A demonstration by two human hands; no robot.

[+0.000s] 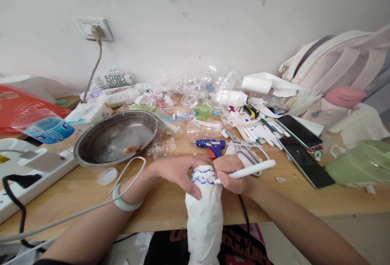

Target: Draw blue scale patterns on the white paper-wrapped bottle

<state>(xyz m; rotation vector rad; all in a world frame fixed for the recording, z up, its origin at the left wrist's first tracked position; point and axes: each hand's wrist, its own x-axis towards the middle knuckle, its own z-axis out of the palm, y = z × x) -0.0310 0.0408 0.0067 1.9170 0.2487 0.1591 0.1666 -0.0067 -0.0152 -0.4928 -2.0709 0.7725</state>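
Note:
A white paper-covered bottle shape (204,216) stretches from my lap up to the table's front edge. Wavy blue lines run around its far end. My left hand (183,173) is wrapped round that end, thumb on the near side and fingers partly hidden behind. In my right hand (233,173) is a white marker pen (252,169), pinched near its tip, which meets the paper beside the blue lines. Just beyond my hands lie a blue glue gun (210,146) and grey-handled scissors (243,151).
A metal basin (117,139) stands at left, near a white power strip (36,175); a cable crosses my left forearm. Several markers (252,124), two phones (306,161) and a green container (362,163) are at right. Clear plastic bottles (225,82) crowd the back.

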